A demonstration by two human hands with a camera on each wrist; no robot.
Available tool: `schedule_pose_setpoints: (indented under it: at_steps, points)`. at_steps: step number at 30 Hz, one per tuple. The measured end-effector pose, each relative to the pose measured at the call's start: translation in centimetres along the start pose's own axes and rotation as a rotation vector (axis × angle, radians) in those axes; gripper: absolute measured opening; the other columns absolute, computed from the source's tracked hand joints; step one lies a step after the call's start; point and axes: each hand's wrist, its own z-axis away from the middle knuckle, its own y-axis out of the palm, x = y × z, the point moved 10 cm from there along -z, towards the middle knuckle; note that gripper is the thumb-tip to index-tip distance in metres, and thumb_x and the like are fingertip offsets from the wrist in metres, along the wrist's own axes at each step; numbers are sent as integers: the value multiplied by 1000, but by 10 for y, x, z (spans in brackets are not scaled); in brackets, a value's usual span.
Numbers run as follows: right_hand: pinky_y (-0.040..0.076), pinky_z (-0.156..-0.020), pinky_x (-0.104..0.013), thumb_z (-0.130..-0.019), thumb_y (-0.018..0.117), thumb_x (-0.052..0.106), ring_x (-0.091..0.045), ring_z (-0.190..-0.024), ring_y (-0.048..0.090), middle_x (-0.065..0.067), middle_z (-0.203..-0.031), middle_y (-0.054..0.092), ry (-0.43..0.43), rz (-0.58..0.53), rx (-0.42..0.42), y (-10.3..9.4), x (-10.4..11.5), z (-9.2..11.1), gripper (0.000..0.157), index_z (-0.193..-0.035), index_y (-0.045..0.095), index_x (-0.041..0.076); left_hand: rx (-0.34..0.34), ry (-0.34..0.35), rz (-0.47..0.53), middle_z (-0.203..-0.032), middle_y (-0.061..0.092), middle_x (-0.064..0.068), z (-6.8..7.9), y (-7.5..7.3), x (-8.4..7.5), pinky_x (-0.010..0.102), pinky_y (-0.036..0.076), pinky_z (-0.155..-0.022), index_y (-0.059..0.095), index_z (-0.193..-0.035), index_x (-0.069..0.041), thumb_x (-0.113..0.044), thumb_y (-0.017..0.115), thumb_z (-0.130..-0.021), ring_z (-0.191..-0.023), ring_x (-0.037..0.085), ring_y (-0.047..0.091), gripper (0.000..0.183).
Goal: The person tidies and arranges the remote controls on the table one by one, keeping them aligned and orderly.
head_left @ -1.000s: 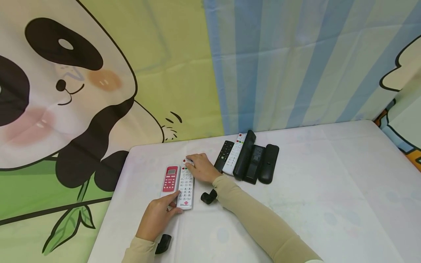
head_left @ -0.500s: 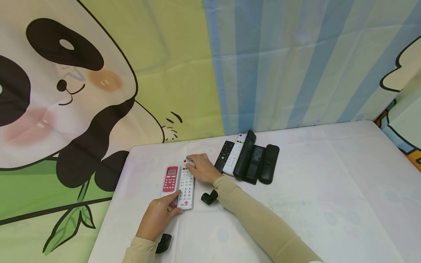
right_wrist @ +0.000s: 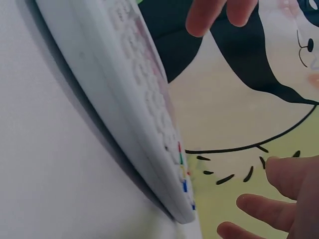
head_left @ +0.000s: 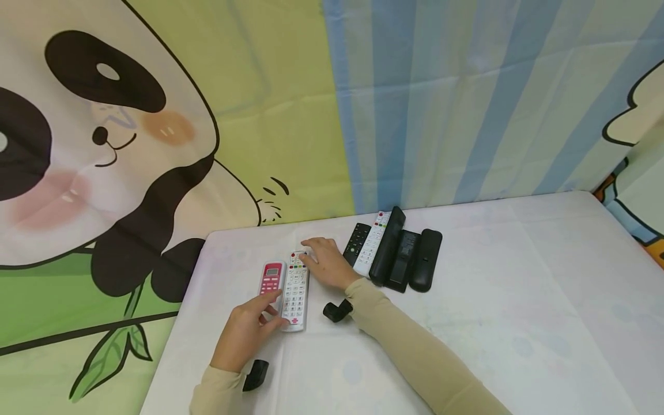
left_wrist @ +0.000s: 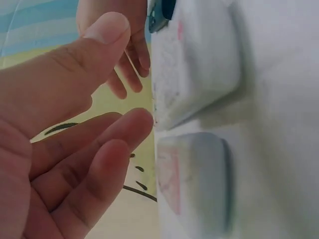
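A white remote control with small colored buttons lies flat on the white table, beside a second remote control with a red face. My left hand hovers at their near ends, thumb and fingers relaxed and parted. In the left wrist view the fingers stand clear of the white remote and the red-faced one. Near the far end of the white remote is my right hand, fingers loosely extended. The right wrist view shows a gap between these fingers and the white remote.
Right of my right hand, several remotes lie side by side: a slim black one, a white one and black ones. Black wrist-camera mounts sit at both wrists. A printed cloth backdrop rises behind the table.
Both hands have come off the white remote: the right one moved slightly away to the right, the left one drew back a little. The two remotes stay side by side.
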Motion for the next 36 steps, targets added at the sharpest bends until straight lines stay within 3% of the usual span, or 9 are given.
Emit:
schedule_pose_setpoints:
  at_steps: [10, 18, 26, 32, 36]
  points:
    - [32, -114, -48, -106, 49, 33, -34, -139, 38, -16, -148, 48, -19, 10, -70, -35, 1, 5, 46, -144, 53, 7, -38, 82, 46, -90, 71, 3, -25, -6, -25, 29, 56, -69, 69, -126, -5, -15, 93, -70, -74, 13, 63, 62]
    - [33, -112, -53, -107, 49, 31, -37, -137, 38, -19, -149, 47, -21, 10, -93, -56, -3, 8, 46, -143, 53, 3, -36, 45, 101, -106, 73, 11, -45, 1, -36, 36, 58, -75, 66, -131, -6, -17, 91, -72, -83, 24, 70, 65]
    - [28, -115, -53, -107, 47, 34, -38, -143, 33, -18, -151, 45, 34, 3, -95, -72, -18, 8, 49, -146, 50, 5, -48, 17, 117, -115, 72, 12, -59, 8, -48, 38, 57, -81, 66, -131, -7, -19, 91, -73, -90, 25, 70, 64]
    - [28, -115, -55, -107, 46, 34, -40, -142, 34, -20, -151, 44, 58, 6, -113, -88, -31, 9, 50, -147, 48, 3, -76, 33, 85, -115, 72, 10, -71, 10, -62, 38, 57, -78, 68, -129, -4, -22, 91, -73, -87, 25, 70, 62]
    - [27, -115, -56, -107, 46, 33, -40, -142, 34, -21, -150, 45, 63, 58, -107, -92, -38, 9, 49, -146, 49, 4, -55, 9, 92, -113, 73, 12, -79, 20, -67, 39, 56, -77, 67, -129, -3, -22, 90, -74, -87, 27, 69, 62]
